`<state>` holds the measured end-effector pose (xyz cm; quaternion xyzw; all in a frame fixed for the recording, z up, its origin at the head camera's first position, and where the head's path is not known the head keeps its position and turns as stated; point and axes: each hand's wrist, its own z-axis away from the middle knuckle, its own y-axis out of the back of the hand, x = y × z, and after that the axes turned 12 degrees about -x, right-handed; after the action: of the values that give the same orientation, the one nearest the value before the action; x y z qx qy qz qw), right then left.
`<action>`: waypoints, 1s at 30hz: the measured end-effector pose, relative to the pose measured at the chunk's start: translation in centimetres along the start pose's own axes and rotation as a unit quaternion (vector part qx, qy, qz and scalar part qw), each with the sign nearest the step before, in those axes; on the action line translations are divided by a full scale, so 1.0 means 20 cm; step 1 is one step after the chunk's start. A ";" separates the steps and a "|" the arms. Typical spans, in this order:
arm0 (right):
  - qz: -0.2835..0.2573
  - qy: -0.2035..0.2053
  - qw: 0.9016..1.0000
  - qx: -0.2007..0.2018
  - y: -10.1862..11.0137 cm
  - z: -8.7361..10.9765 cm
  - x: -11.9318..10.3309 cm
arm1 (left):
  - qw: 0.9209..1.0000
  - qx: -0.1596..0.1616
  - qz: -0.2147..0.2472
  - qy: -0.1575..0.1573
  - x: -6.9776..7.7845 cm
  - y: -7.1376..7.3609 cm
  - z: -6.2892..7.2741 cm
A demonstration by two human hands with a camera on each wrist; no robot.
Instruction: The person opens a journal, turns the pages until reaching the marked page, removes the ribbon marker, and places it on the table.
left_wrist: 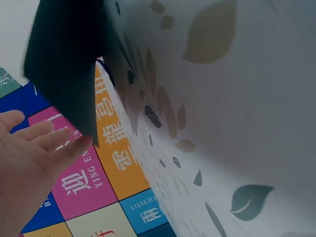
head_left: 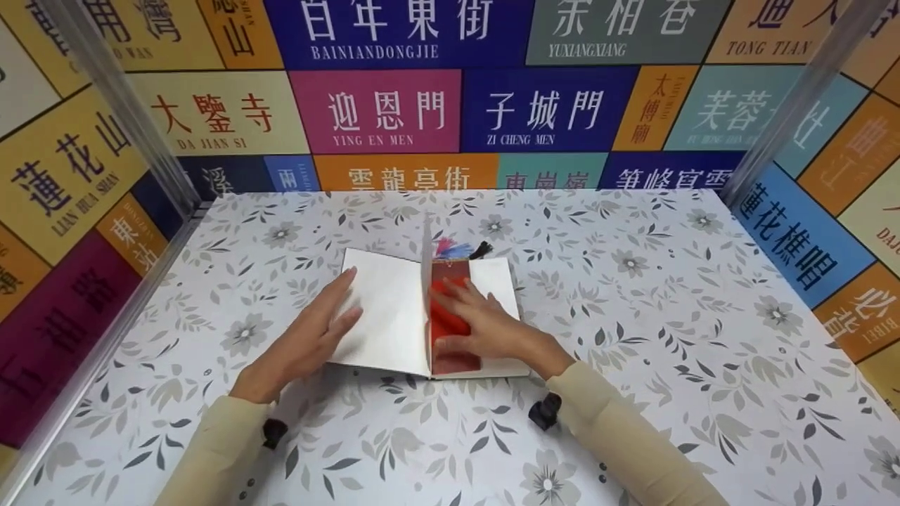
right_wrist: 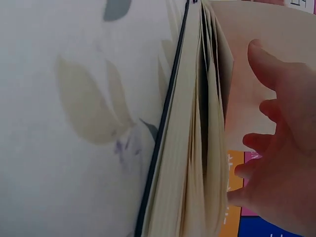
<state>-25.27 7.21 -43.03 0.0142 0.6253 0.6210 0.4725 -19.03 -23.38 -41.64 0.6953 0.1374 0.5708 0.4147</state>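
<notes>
An open book [head_left: 387,316] with pale blank pages lies on the table, one leaf [head_left: 426,246] standing nearly upright at its middle. My left hand [head_left: 302,341] is at the book's left edge, fingers extended. On the right-hand pages lies a red bookmark [head_left: 457,362], with pink, blue and black tassels [head_left: 457,250] past the top edge. The right hand [head_left: 489,327] spreads its fingers over the bookmark, partly hiding it. In the left wrist view, the dark cover [left_wrist: 64,64] slants beside the fingers. Fanned page edges [right_wrist: 182,163] show in the right wrist view.
The table [head_left: 633,337] has a white cloth with grey flowers and leaves. Behind it and at both sides stand walls with colourful sign panels [head_left: 376,110]. Clear upright posts [head_left: 787,98] mark the back corners. Dark wrist devices [head_left: 545,411] sit by the sleeves.
</notes>
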 end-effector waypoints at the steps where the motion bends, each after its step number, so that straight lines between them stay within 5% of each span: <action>1: 0.006 -0.012 1.000 -0.011 0.00 -0.01 -0.01 | 1.000 0.004 0.006 -0.005 0.01 0.01 0.00; 10: 0.034 -0.087 0.994 -0.059 -0.02 -0.07 -0.02 | 0.999 0.015 0.001 -0.028 0.09 0.06 -0.02; 16: 0.044 -0.116 0.989 -0.085 -0.02 -0.08 -0.02 | 0.999 0.016 0.023 -0.041 0.11 0.03 -0.04; 21: 0.053 -0.129 0.985 -0.104 -0.01 -0.08 -0.02 | 0.997 -0.067 -0.043 0.017 0.11 -0.03 -0.08; 25: 0.064 -0.134 0.983 -0.113 -0.01 -0.08 -0.01 | 0.981 -0.142 -0.111 0.065 0.11 -0.06 -0.12; 30: 0.062 -0.127 0.983 -0.116 -0.01 -0.09 -0.02 | 0.966 -0.181 -0.149 0.105 0.09 -0.07 -0.15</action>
<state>-25.98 5.56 -43.33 0.0768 0.4815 0.7109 0.5068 -20.69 -20.03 -41.48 0.5165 0.1763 0.5878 0.5972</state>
